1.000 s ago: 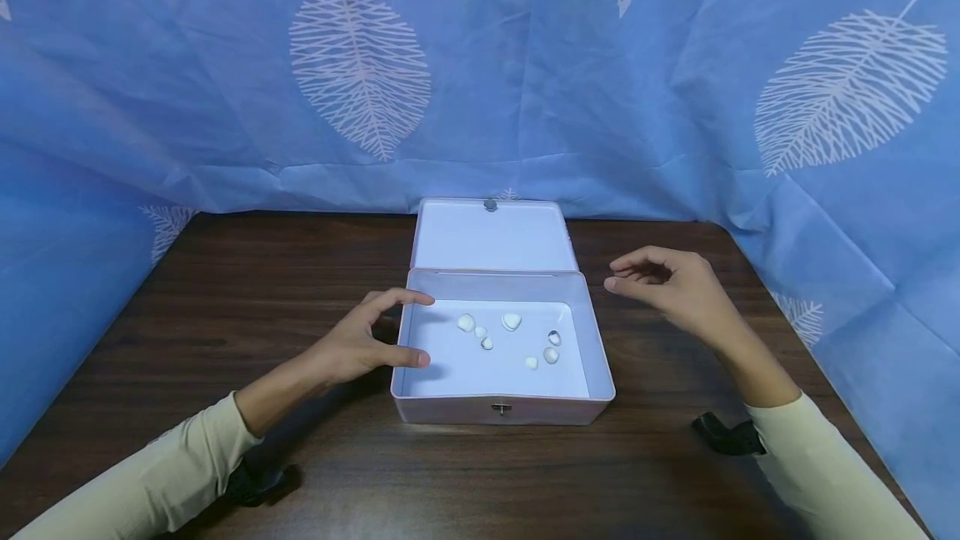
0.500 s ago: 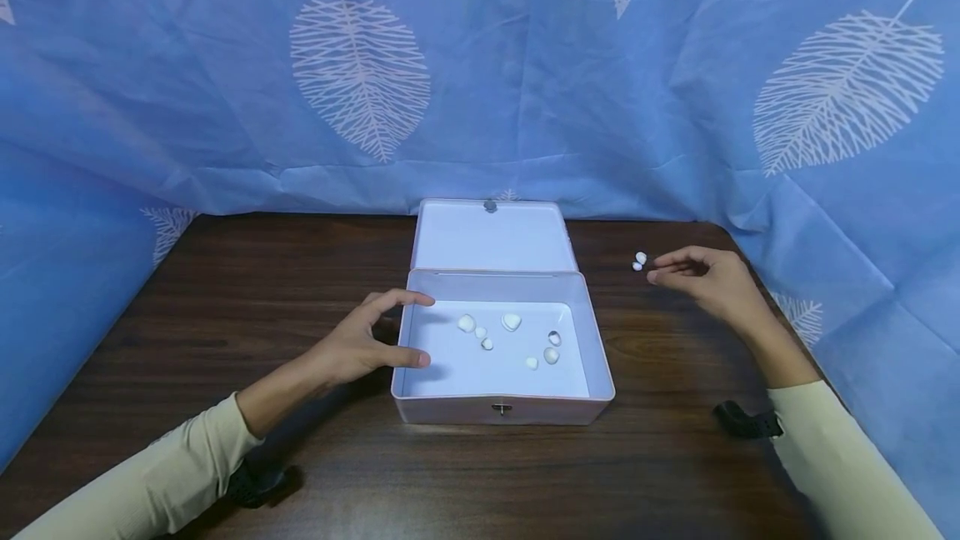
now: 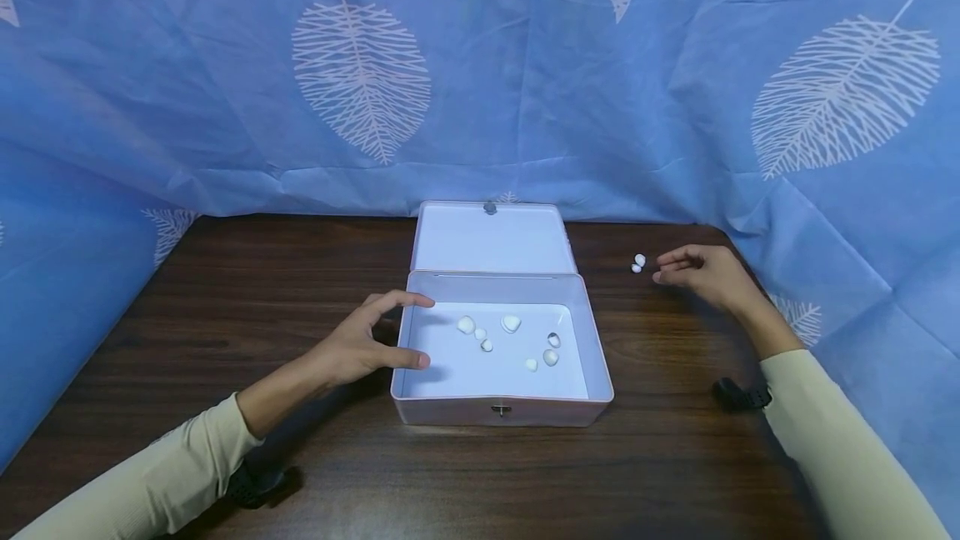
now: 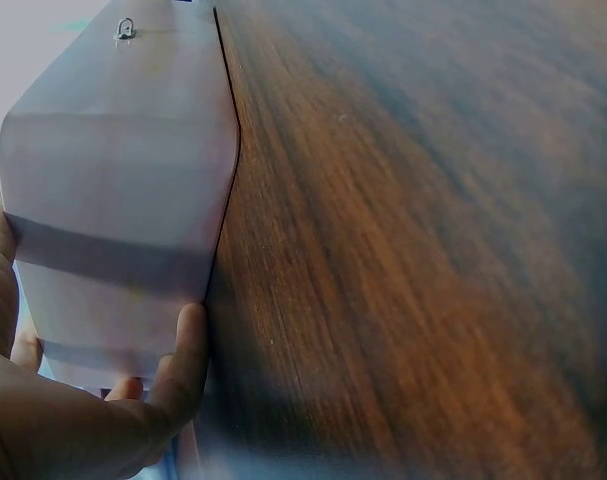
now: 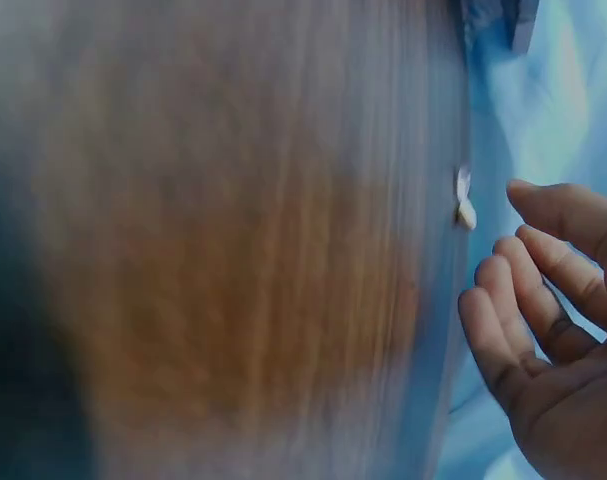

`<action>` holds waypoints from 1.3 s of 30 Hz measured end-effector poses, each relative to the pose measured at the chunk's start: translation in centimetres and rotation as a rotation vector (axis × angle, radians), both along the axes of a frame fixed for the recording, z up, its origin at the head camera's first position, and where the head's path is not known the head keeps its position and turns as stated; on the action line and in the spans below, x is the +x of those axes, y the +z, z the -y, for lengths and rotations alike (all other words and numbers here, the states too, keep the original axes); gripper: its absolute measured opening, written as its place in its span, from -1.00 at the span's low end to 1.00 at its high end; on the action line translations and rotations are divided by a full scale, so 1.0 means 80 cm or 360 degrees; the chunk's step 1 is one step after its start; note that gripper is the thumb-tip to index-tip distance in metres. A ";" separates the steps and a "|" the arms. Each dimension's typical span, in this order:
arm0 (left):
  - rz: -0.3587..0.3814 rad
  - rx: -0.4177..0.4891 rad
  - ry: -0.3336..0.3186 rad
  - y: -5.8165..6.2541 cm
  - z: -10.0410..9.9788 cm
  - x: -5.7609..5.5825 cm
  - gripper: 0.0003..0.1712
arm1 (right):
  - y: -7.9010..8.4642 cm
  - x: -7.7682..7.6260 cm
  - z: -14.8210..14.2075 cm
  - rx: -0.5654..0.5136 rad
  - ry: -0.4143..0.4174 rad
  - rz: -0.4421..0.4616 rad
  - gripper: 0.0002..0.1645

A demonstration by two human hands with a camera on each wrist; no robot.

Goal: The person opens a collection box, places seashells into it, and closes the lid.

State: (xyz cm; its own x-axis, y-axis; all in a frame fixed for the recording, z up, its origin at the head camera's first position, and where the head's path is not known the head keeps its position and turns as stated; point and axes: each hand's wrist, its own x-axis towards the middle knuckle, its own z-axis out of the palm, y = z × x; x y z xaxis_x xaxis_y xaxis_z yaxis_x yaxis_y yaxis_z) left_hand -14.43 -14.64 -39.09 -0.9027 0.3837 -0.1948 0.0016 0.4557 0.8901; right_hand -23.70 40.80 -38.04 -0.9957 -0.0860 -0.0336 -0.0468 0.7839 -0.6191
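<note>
A shallow white metal box (image 3: pixel 504 412) stands on the table with its lid (image 3: pixel 491 240) laid back. Several small white seashells (image 3: pixel 511 323) lie scattered over its floor. My left hand (image 3: pixel 360 344) rests at the box's left wall; thumb and forefinger reach straight and spread over the rim. In the left wrist view other fingers (image 4: pixel 188 350) touch the outer wall. My right hand (image 3: pixel 708 273) hovers on the far right with loosely bent fingers, nothing between them. Just left of its fingertips, two small white shells (image 3: pixel 638 263) lie close together on the table.
The dark wooden table (image 3: pixel 300 265) runs back to a blue leaf-print cloth (image 3: pixel 525 107), which also hangs along both sides. A small metal clasp (image 3: pixel 501 410) sits on the box's front wall. Each wrist carries a black camera mount (image 3: pixel 738 395).
My right hand has moved right, away from the box, uncovering the two shells on the table. It then shifts only slightly. My left hand and the box stay put.
</note>
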 end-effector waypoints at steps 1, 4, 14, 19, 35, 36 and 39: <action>-0.0003 -0.0001 -0.0004 0.000 0.001 0.001 -0.10 | -0.001 -0.004 -0.002 0.0002 0.0012 0.0013 -0.41; -0.0009 -0.0004 -0.0005 0.000 0.002 0.001 -0.10 | -0.003 -0.015 -0.007 0.0002 0.0059 0.0060 -0.37; -0.0008 -0.0004 -0.0020 -0.002 0.005 0.003 -0.10 | -0.010 -0.045 -0.017 0.0050 0.0128 0.0169 -0.31; -0.0017 0.0013 -0.0031 -0.005 0.004 0.003 -0.09 | -0.016 -0.056 -0.021 0.0022 0.0109 0.0214 -0.29; -0.0012 0.0026 -0.0015 -0.002 -0.001 -0.001 -0.10 | -0.016 -0.069 -0.020 0.0033 0.0135 0.0266 -0.29; -0.0013 0.0030 -0.0018 -0.002 -0.001 -0.001 -0.11 | -0.017 -0.069 -0.020 0.0046 0.0135 0.0261 -0.31; -0.0023 0.0040 -0.0023 -0.002 0.000 0.000 -0.10 | -0.018 -0.070 -0.019 0.0063 0.0130 0.0252 -0.35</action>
State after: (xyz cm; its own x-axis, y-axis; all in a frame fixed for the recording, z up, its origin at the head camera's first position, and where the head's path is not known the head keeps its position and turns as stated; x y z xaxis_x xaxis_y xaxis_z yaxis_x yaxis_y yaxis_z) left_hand -14.43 -14.65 -39.23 -0.8998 0.4011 -0.1718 0.0211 0.4333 0.9010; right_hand -29.31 42.33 -39.45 -0.9675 -0.1622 -0.1942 -0.0160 0.8053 -0.5927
